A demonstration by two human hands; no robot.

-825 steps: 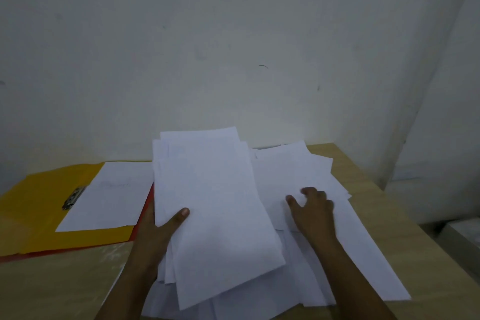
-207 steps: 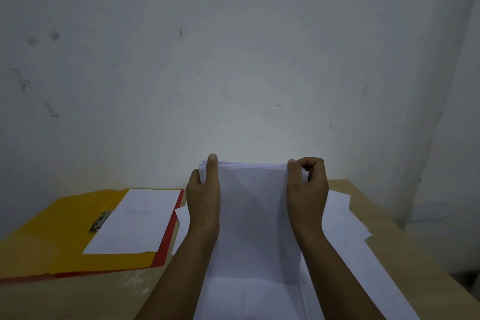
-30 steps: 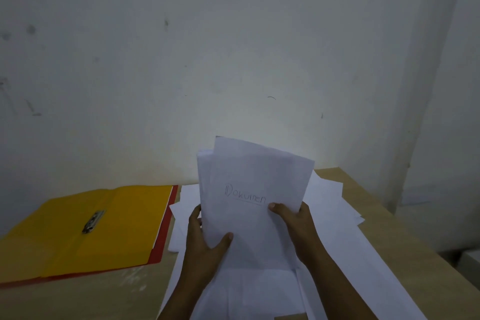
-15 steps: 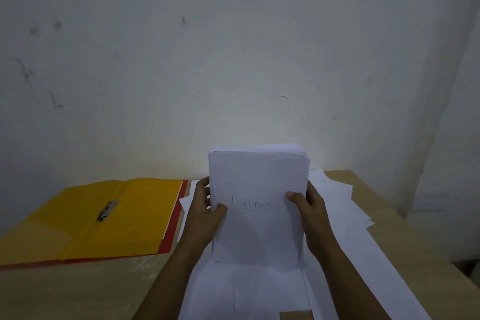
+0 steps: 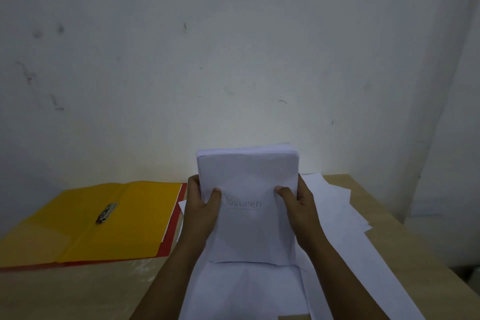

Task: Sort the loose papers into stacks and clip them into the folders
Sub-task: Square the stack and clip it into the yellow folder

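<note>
Dim, bluish cast; brightest patch on wall (image 5: 249,122) behind papers; wide-angle edge bending.

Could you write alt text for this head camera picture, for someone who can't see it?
Two hands, left hand and right hand, hold a stack of paper upright, its front sheet marked "Dokumen", over loose sheets on a wooden table. An open yellow folder lies to the left.

1 head-worn camera looks forward and slightly down from the person's own position, close over the counter (image 5: 78,291), facing the pale wall (image 5: 233,47) behind it; forearms enter from the bottom edge.
</note>
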